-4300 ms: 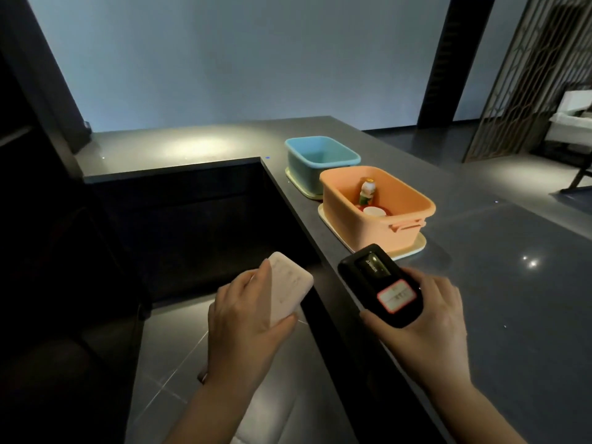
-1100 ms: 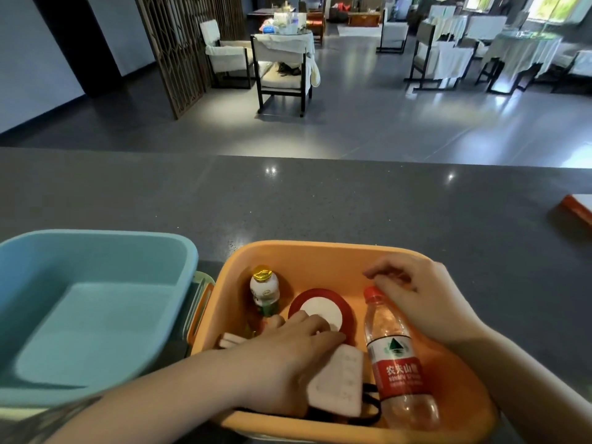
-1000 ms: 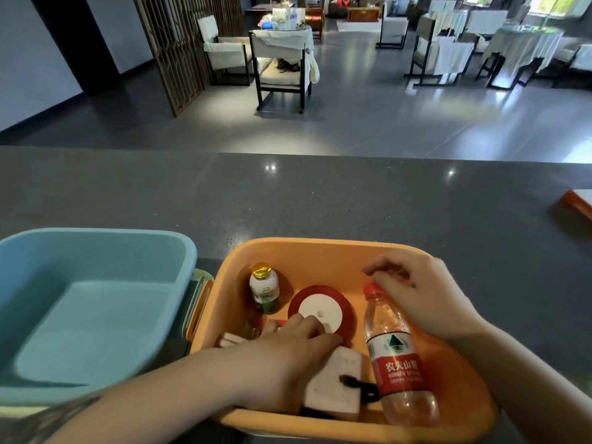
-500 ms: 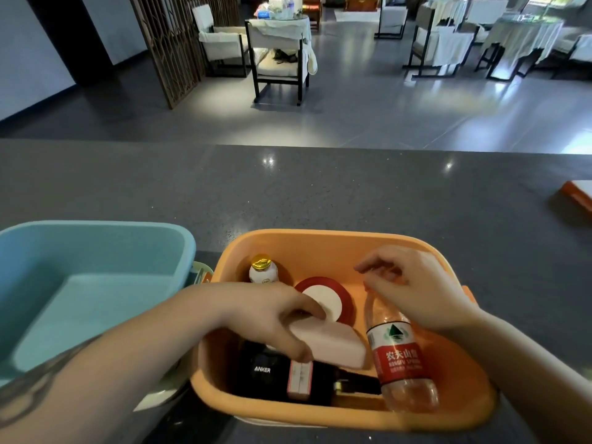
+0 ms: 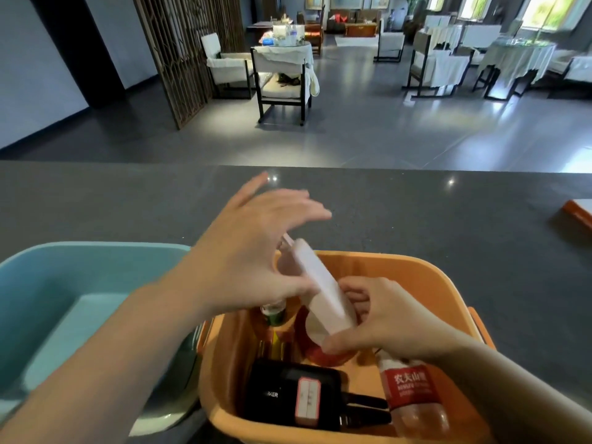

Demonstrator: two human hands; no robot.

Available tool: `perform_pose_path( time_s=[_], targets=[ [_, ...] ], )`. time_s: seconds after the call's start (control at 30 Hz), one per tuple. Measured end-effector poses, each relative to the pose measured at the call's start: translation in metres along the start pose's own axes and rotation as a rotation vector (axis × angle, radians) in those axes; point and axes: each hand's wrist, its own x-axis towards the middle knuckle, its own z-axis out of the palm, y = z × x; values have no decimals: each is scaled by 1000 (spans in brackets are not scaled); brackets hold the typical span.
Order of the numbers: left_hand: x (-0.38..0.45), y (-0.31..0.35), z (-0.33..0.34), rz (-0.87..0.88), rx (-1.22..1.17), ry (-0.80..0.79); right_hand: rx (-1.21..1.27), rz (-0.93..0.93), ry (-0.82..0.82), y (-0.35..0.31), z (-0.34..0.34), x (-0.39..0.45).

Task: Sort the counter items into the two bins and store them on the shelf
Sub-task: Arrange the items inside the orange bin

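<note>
The white power bank [image 5: 320, 286] stands tilted above the orange bin [image 5: 416, 262], its top end leaning left. My right hand [image 5: 381, 318] grips its lower end with curled fingers. Just left of it my left hand [image 5: 250, 257] hovers, fingers spread and straight, thumb against the power bank's side. Inside the orange bin lie a black power bank [image 5: 288, 392] with a cable, a red-labelled water bottle [image 5: 410, 392], a red tape roll [image 5: 323, 355] and a small green bottle [image 5: 273, 315], partly hidden by my hands. The blue bin [image 5: 64, 283] on the left shows nothing inside.
Both bins sit at the near edge of a dark grey counter [image 5: 448, 219]. An orange flat object [image 5: 576, 213] lies at the counter's right edge. Beyond the counter is a room with chairs and covered tables.
The white power bank has been lifted up out of the orange bin. My right hand left the water bottle and took the power bank's lower end, while my left hand's fingers spread off it.
</note>
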Motion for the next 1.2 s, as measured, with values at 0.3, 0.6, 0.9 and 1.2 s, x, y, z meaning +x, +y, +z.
perform_pose_path(
  time_s=[0.3,0.6,0.9,1.2],
  targets=[
    [-26,30,51,-597,-1157,187,354,-141,-50,-21,8,3],
    [-37,15,38,-359,-445,-55,69,-89,376,1,-29,-2],
    [-54,22,77,-195,-18,-556,217,-79,684,30,-28,-3],
    [-55,12,85,-198,-98,-700,136,-21,627,40,-20,1]
  ],
)
